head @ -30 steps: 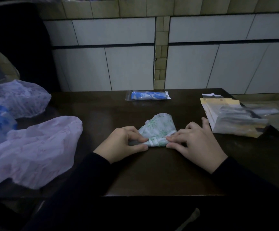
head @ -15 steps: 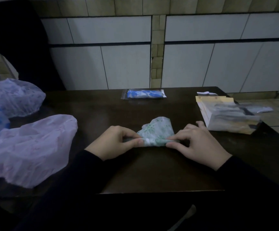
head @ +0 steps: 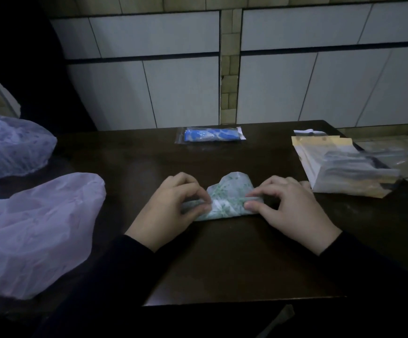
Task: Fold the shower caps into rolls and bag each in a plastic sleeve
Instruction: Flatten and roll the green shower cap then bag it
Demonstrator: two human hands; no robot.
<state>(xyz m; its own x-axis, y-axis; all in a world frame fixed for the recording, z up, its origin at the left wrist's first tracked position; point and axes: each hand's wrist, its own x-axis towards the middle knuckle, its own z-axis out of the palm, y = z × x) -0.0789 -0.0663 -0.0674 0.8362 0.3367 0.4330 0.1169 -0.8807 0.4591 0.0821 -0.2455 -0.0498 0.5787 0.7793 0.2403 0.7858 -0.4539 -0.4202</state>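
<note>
Slippery green-printed shower cap (head: 227,200), pinched between left hand (head: 171,206) and right hand (head: 293,206), could spring unrolled if either pinch loosens.

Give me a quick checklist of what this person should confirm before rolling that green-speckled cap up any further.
1. Both ends held: ok. The left hand and right hand each pinch an end of the green-printed cap.
2. Cap flat on the table: ok at the near edge; its far flap stands up, unrolled.
3. Roll tight and even: cannot tell; the fingers cover the ends.
4. Sleeves within reach: ok. The stack of plastic sleeves lies just right of the right hand.
5. Room to roll forward: ok. The bagged blue cap lies well beyond.
6. Loose lilac cap clear of the work: ok, apart at the left.
</note>
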